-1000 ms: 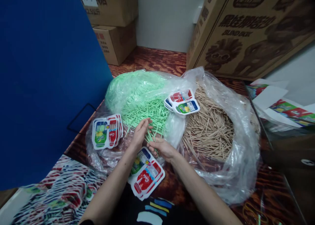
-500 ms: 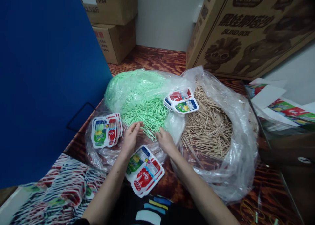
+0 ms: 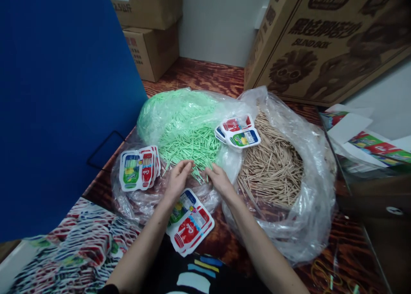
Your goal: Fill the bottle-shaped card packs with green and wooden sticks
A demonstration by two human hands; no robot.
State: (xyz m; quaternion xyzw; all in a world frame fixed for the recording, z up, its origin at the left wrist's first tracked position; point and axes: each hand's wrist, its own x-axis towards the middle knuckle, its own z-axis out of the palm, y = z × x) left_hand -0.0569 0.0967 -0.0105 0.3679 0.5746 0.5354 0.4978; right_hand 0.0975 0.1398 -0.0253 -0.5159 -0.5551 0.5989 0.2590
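Note:
Thin green sticks (image 3: 189, 146) lie heaped in an open clear plastic bag. At the heap's near edge, my left hand (image 3: 178, 179) is closed, its thumb and fingers pressed together at the sticks. Facing it, my right hand (image 3: 219, 180) pinches at the sticks too, and a few stick ends show between the hands. The fingertips are partly hidden. Below my hands lie bottle-shaped blister packs (image 3: 190, 227) printed in red, green and blue. Beside my left hand is a stack of similar packs (image 3: 138, 169) with sticks inside. More packs (image 3: 240, 133) rest on the plastic between both heaps.
A second clear bag holds brown sticks (image 3: 272, 169) on the right. Many packs (image 3: 86, 247) are piled at the lower left. A blue panel (image 3: 64, 105) stands left, cartons (image 3: 157, 49) and a large box (image 3: 308, 49) behind. Printed cards (image 3: 375, 142) fill a container at right.
My left hand has moved right and slightly inward, closer to my right hand at the green sticks. My right hand has shifted slightly. The packs lie as before.

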